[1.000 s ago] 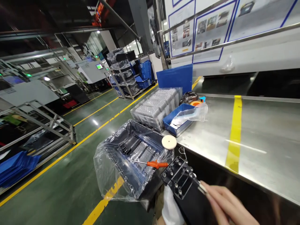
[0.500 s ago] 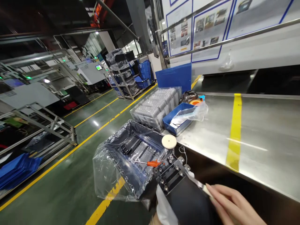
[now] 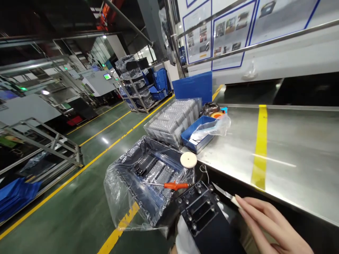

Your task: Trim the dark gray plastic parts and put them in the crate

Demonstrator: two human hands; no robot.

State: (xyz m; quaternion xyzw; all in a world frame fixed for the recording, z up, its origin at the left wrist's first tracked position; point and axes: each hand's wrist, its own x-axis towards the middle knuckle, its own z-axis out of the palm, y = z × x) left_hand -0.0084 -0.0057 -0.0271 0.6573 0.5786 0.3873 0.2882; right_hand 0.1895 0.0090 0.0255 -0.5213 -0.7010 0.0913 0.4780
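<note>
Right hand (image 3: pixel 270 225) pinching a thin blade (image 3: pixel 221 192), tip clear of the black part (image 3: pixel 203 215). Left hand (image 3: pixel 185 236), white-gloved, propping that part from beneath; grip hidden.

A screwdriver (image 3: pixel 169 185) lies in the bagged crate (image 3: pixel 148 180), left of the steel table (image 3: pixel 278 148) bearing stacked trays (image 3: pixel 173 120).

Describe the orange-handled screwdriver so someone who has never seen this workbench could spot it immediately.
Start at the long steel table with the yellow stripe, then drop off its near-left corner to the plastic-lined black bin beside it. The screwdriver lies across the bin's near side, just below the white round disc. Its bright orange handle and thin metal shaft stand out as the only warm colour against the dark tray.
</note>
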